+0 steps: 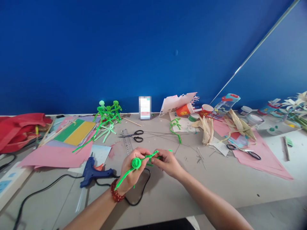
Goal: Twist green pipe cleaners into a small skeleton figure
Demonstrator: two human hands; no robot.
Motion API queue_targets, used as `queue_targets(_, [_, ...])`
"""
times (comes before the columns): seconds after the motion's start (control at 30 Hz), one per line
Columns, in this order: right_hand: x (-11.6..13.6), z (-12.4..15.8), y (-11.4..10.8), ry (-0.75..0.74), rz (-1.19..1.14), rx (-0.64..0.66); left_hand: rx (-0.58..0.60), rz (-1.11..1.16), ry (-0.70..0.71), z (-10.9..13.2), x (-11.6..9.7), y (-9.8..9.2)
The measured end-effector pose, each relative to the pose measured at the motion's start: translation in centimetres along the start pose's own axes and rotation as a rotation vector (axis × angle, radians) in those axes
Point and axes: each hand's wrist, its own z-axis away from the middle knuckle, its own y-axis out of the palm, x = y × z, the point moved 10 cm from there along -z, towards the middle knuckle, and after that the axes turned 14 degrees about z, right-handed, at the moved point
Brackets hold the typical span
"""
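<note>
Left hand (131, 171) here, curled around a bright green pipe cleaner (136, 163), with a tight coiled ball wound into it and one long tail poking down toward the wrist. Right hand (166, 163) pinches a further stretch of the same piece between thumb and fingertips, close beside the left, both held just over the counter (216, 188). Red beaded bracelet (117, 191) on the left wrist, btw.

Just left of the hands there's a blue glue gun (93, 172) lying on its side, and a black cord (142, 188) loops under them. Straight ahead are a steel ruler (127, 140) and black-handled scissors (131, 135) - further back, a little group of green pipe-cleaner figures (107, 111) with a long strand trailing off. Pink paper (55, 156) sits to the left, corn husks (206, 131) to the right.
</note>
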Motion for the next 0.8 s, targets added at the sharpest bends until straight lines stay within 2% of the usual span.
queue_targets(0.23, [0.1,0.8,2.2,0.014,-0.228,0.212,-0.080,-0.025,-0.041,-0.1,0.6,-0.9])
queue_targets(0.3, [0.1,0.9,2.2,0.005,-0.209,0.202,-0.108,-0.012,-0.063,-0.2,1.0,-1.2])
queue_targets(0.4, [1.1,0.9,0.7,-0.109,-0.049,0.044,-0.117,0.008,-0.084,-0.4,1.3,-1.2])
queue_targets(0.53, [4.9,1.9,-1.3,-0.428,0.232,-0.207,-0.127,0.025,-0.084,-0.6,0.9,-1.3])
queue_targets(0.6, [6.2,2.6,-1.8,-0.522,0.361,-0.309,-0.112,0.009,-0.081,-0.7,0.7,-1.2])
queue_targets(0.7, [7.1,3.3,-2.4,-0.577,0.508,-0.411,-0.071,-0.035,-0.089,-0.6,0.9,-0.8])
queue_targets(0.8, [6.9,3.3,-2.7,-0.567,0.516,-0.433,-0.007,-0.037,-0.104,-0.2,1.5,-0.3])
